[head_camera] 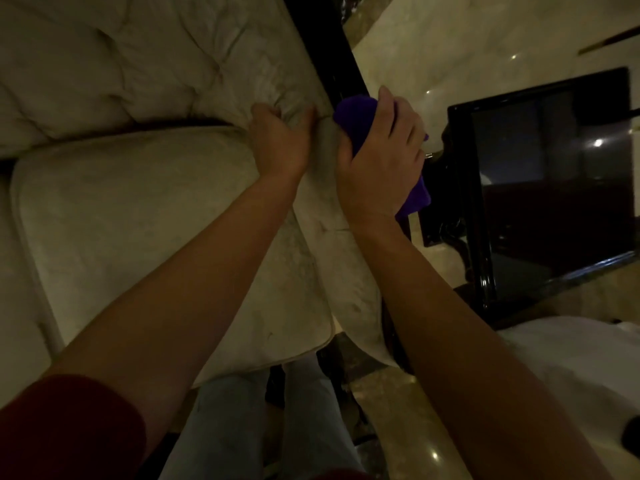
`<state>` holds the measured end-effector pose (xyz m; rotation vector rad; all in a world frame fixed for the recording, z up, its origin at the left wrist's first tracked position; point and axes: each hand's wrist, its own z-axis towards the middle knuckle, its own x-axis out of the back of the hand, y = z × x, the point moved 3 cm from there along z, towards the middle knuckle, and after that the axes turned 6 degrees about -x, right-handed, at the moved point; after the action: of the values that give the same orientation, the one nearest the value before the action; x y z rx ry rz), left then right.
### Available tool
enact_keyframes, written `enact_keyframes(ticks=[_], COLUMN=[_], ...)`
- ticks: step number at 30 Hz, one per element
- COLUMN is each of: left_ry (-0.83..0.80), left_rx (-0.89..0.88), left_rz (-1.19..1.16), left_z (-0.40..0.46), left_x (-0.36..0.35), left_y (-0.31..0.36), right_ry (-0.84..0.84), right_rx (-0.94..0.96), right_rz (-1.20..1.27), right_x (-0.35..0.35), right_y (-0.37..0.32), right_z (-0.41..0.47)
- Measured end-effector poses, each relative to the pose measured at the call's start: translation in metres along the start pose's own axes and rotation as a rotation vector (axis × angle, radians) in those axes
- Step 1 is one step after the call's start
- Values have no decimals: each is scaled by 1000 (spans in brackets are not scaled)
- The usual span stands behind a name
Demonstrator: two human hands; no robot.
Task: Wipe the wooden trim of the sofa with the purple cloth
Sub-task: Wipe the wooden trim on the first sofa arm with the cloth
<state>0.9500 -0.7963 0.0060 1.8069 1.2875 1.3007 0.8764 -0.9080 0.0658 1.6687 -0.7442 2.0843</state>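
The cream tufted sofa (145,74) fills the left half of the view, with its seat cushion (156,220) below. Dark glossy wooden trim (332,53) runs along the sofa's right edge, from the top centre down toward my hands. My right hand (381,164) is shut on the purple cloth (353,116) and presses it against the trim at the armrest. Cloth ends stick out above and below the hand. My left hand (280,140) grips the upholstery fold beside the trim, just left of the cloth.
A dark glossy side table (554,188) with a reflective top stands right of the sofa arm. Polished marble floor (433,46) lies beyond and below. A white object (571,358) sits at the lower right. My legs in light trousers (259,427) stand at the sofa's front.
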Motion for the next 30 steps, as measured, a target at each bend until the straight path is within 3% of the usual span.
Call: enact_keyframes(ticks=[13, 21, 30], left_ry=[-255, -240, -184], left_rx=[-6, -46, -7], left_rz=[-19, -47, -146], left_z=[31, 32, 39], left_x=[7, -1, 9], left_y=[-10, -22, -25], right_ry=[16, 55, 217], right_rx=[37, 79, 152], right_rz=[-29, 65, 219], right_x=[-23, -31, -37], right_y=[-58, -88, -138], right_z=[55, 79, 121])
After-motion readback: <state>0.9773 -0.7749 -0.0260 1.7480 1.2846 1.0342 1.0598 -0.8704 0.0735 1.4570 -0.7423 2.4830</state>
